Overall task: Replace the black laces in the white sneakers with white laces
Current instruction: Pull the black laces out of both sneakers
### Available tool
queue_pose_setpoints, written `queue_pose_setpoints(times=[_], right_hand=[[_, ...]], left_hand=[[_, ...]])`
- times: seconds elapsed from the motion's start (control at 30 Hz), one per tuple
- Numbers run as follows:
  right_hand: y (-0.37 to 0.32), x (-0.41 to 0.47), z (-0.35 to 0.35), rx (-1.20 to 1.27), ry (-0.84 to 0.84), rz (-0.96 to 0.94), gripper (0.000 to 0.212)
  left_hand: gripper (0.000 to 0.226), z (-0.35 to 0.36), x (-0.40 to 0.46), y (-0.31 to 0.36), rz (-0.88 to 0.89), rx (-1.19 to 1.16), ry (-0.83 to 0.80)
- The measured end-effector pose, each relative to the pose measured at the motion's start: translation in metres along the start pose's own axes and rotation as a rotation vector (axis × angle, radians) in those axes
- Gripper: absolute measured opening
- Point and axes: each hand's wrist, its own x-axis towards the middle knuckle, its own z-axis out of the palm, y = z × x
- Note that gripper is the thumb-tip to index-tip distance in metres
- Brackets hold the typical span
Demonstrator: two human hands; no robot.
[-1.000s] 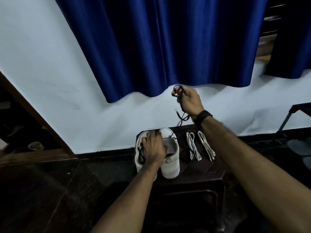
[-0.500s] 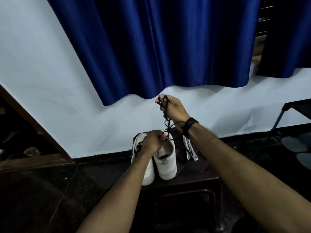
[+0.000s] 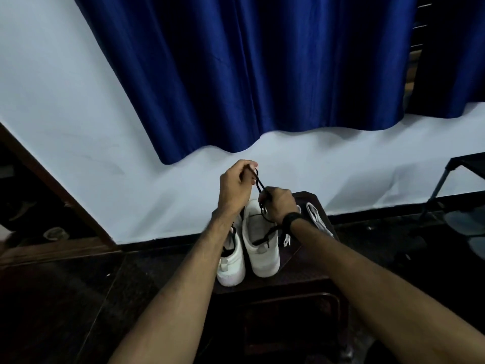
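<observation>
left hand [image 3: 235, 185]: raised above the shoes, fingers curled round the upper end of the black lace [image 3: 258, 183].
right hand [image 3: 278, 206]: lower and to the right, pinched the same lace just above the right sneaker [image 3: 261, 240].
lace axis: ran taut and slanted between the hands, upper-left to lower-right; the slack tail dropped across the right sneaker's opening.
nearer hand: right hand sat closest to the shoe.
left sneaker [image 3: 232, 261]: beside the right one, touching; dark lace visible at its tongue.
white laces [image 3: 319, 219]: lay on the stool [image 3: 301, 279], right of the sneakers, partly hidden by the right wrist.
step (judged): gathering the pulled-out lace.
</observation>
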Motion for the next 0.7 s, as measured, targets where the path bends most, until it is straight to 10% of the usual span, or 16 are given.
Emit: queue_pose_setpoints(times=[0.17,0.43,0.7], right_hand=[[-0.003,0.018,-0.018,0.187,0.028,-0.071,0.029],[-0.042,0.023,-0.057,0.509,-0.06,-0.17,0.034],[-0.032,0.017,-0.059,0.561,0.003,-0.101,0.033]], left_hand=[[0.055,0.015,-0.034,-0.046,-0.296,0.319,-0.279],[0.026,0.034,-0.033,-0.054,-0.211,0.666,-0.303],[0.022,0.032,-0.03,-0.06,-0.255,0.342,-0.119]])
